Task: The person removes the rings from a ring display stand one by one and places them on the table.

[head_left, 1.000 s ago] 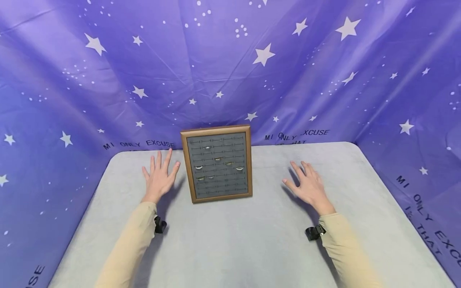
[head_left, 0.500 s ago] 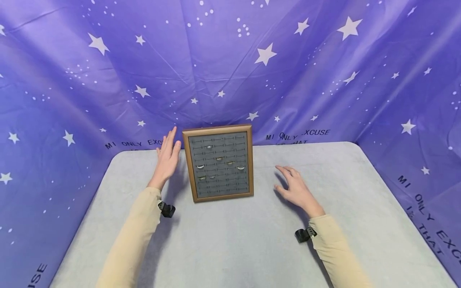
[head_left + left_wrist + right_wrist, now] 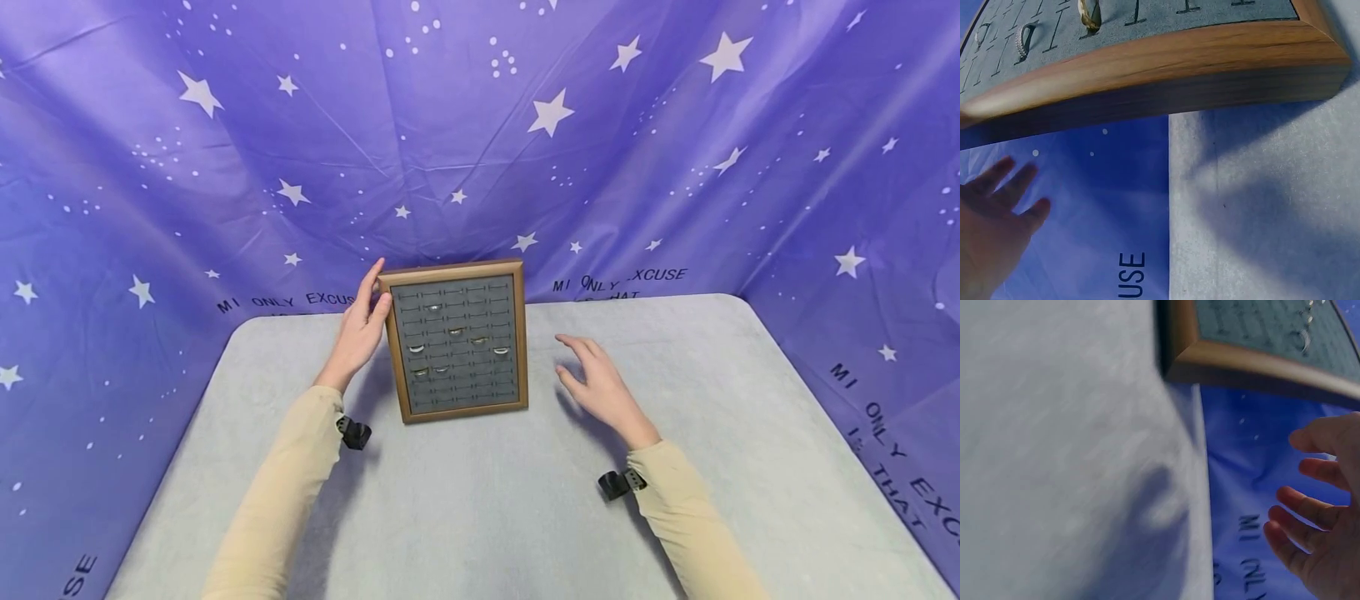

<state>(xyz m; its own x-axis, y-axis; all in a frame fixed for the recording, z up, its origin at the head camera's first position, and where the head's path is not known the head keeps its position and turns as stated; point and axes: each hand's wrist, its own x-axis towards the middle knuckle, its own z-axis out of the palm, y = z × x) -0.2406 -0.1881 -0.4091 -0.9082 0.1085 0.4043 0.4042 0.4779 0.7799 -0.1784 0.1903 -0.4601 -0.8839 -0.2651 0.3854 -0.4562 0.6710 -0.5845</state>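
A wooden-framed grey ring display board (image 3: 480,388) stands leaning back at the far middle of the table, with several rings (image 3: 456,332) in its slots. My left hand (image 3: 360,327) is at the frame's upper left edge, fingers straight, thumb by the wood. In the left wrist view the fingers (image 3: 997,187) are spread below the frame's side (image 3: 1166,69), holding nothing. My right hand (image 3: 596,382) hovers over the table to the right of the frame, fingers relaxed and empty. In the right wrist view that hand (image 3: 1325,519) is a short way from the frame (image 3: 1254,362).
A grey cloth covers the table (image 3: 487,508). A purple star-print backdrop (image 3: 480,150) rises close behind the frame and wraps both sides. Black camera straps (image 3: 354,433) sit on both wrists.
My left hand has moved up and right, from the table to the frame's upper left edge. My right hand has drifted left, toward the frame's right side.
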